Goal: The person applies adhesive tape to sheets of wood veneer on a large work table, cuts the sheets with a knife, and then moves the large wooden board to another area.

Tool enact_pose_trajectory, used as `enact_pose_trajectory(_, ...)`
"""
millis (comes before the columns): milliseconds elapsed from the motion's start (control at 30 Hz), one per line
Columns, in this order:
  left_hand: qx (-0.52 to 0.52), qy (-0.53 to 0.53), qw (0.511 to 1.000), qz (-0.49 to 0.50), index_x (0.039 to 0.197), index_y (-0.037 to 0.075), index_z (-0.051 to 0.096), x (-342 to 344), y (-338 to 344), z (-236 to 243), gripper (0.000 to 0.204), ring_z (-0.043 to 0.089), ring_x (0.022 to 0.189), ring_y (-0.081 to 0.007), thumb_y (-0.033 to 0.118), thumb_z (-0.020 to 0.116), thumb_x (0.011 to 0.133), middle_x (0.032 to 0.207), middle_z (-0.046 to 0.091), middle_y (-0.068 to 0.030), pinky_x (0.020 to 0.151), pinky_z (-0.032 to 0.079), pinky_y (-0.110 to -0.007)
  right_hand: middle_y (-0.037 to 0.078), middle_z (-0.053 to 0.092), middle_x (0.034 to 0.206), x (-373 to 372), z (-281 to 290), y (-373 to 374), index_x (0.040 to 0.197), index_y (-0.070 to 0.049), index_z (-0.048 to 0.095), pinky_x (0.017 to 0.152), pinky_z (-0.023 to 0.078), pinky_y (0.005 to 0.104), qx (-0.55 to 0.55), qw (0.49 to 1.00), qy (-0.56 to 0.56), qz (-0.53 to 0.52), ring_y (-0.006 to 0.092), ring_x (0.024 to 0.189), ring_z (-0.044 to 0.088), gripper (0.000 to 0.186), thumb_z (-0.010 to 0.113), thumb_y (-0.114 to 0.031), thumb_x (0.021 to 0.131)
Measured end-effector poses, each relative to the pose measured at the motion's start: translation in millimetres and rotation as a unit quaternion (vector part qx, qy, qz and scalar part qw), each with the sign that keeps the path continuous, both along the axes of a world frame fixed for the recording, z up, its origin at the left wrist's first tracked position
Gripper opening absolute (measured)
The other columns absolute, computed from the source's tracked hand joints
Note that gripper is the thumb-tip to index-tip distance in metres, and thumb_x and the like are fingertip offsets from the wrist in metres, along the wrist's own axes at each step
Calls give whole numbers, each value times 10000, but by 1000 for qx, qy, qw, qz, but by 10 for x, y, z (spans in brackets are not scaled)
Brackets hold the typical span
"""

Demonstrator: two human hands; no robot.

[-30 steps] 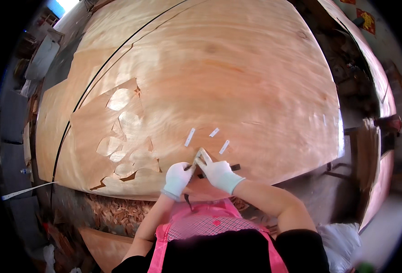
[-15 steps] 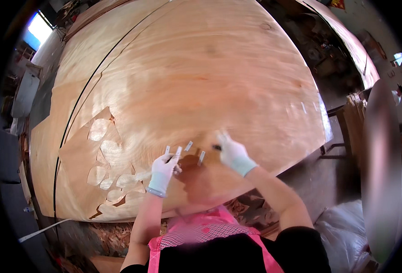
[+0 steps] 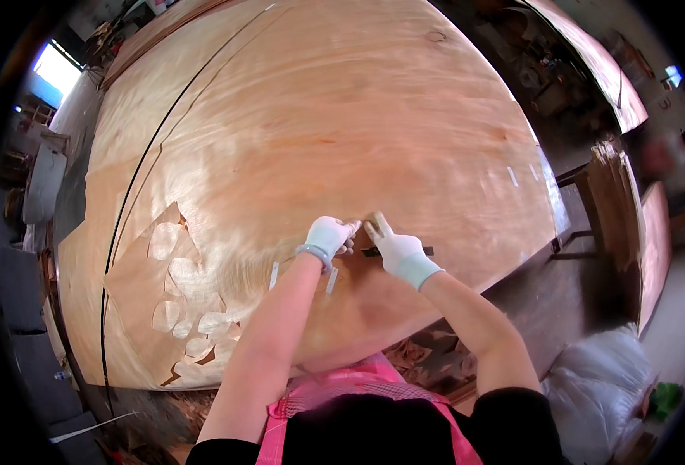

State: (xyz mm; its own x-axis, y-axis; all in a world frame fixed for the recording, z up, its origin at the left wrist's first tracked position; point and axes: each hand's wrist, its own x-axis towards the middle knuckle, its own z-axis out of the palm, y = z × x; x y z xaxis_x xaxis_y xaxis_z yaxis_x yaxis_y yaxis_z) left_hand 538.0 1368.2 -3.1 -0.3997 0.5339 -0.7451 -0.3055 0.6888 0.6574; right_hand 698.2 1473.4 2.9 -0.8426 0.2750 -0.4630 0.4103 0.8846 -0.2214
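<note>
Both of my hands wear white gloves and work close together over a broad sheet of wood veneer [image 3: 319, 170]. My left hand [image 3: 331, 235] is closed in a pinch close to the right fingertips; what is in the pinch is too small to make out. My right hand [image 3: 398, 252] stretches two fingers toward the veneer surface, its other fingers curled round a dark, narrow, flat tool [image 3: 371, 252] that sticks out on both sides of the palm. Short white strips lie beside my left forearm: one strip [image 3: 273, 275] to its left, another strip [image 3: 332, 280] to its right.
At the left, a patch of veneer [image 3: 137, 287] has torn edges and several rounded holes. A long black line [image 3: 152, 136] runs along the sheet's left part. Veneer scraps lie below the front edge. A clear plastic bag [image 3: 598, 380] and stacked sheets [image 3: 614, 209] stand right.
My left hand has moved right and forward, up to the right hand. The white strip that stuck out of its fingers no longer shows there. My right hand now reaches to the veneer.
</note>
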Motion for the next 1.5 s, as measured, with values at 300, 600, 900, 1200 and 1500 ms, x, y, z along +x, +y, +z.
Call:
enact_pose_trajectory(300,-162,409,827,-350,769,29,715,-135,-163,225,488,676,653,-306,495,636,887,744,693,-172,644,537,-411,145,167,1624,23,-59,-29,1552,-155,259,686,556,427,-2,1000,31,-3,325,850,699,744,508,-70,856)
enact_pose_trajectory(600,-41,441,891,-102,637,31,615,287,-2007,32,478,605,561,-307,418,611,918,589,604,-145,555,459,-423,227,134,1612,-184,197,-414,1544,-167,271,734,556,452,-47,998,-21,22,346,885,701,745,502,-74,842)
enact_pose_trajectory(900,-16,275,822,499,870,8,695,765,-4101,-188,276,557,568,-77,243,604,982,635,602,5,496,428,-255,285,262,1544,-119,-96,-514,1468,-106,384,802,560,456,-24,992,111,-59,386,1011,668,662,547,-71,827)
enact_pose_trajectory(1200,98,210,678,697,1053,22,655,981,-5313,-328,197,612,661,-125,192,581,989,813,677,-62,591,488,-249,142,352,1546,-270,34,-2330,1462,-139,415,782,559,431,-86,955,217,182,385,967,662,742,602,-54,749)
enact_pose_trajectory(1500,141,53,702,696,1147,4,620,1406,-6703,-242,250,646,684,-159,200,547,1010,875,679,-91,626,523,-251,120,430,1499,-1059,213,-5228,1459,-150,415,811,551,436,-124,932,157,302,340,996,661,681,631,-203,816)
